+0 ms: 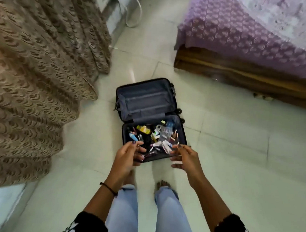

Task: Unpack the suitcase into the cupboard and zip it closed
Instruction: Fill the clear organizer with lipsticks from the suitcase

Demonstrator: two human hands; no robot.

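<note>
A small dark suitcase [150, 100] lies open on the floor in front of my feet. Its far half is an empty lining; the near half holds several small bottles, tubes and cosmetics [154, 137]. My left hand [129, 154] hovers over the near left corner of the case, fingers apart and holding nothing. Over the near right corner my right hand [184, 158] is spread with its fingers loose, also empty. No cupboard is in view.
A beige patterned curtain [38, 75] hangs along the left. A bed with a purple cover [248, 35] and a wooden frame [238, 74] fills the upper right. A white appliance with a cable [116, 10] stands at the back. Pale floor tiles [234, 154] surround the suitcase.
</note>
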